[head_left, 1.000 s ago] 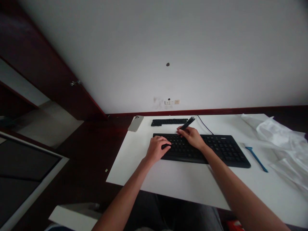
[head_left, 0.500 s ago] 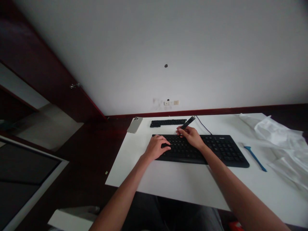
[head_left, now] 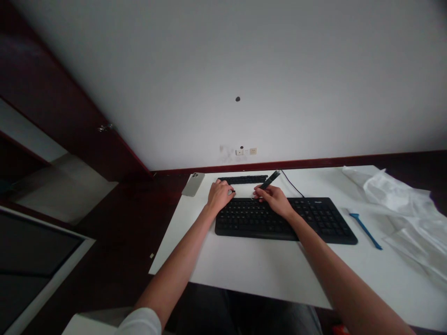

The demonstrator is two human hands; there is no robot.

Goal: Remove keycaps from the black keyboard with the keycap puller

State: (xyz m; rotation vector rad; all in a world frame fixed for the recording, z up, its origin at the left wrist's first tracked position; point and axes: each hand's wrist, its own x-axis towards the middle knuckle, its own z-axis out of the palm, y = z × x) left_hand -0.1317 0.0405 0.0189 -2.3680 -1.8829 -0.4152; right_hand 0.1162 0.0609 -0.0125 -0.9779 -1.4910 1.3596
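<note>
Lying alongside both hands (head_left: 219, 194) (head_left: 275, 201): black keyboard (head_left: 253, 221)

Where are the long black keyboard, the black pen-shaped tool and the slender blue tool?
Long black keyboard (head_left: 260, 221), head view: its main keys.
Black pen-shaped tool (head_left: 271, 178), head view: its exposed shaft.
Slender blue tool (head_left: 366, 231), head view: its handle's middle.

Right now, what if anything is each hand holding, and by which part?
Right hand: a slim black tool, by its lower end. Left hand: cannot tell; a dark bit shows at its thumb.
</note>
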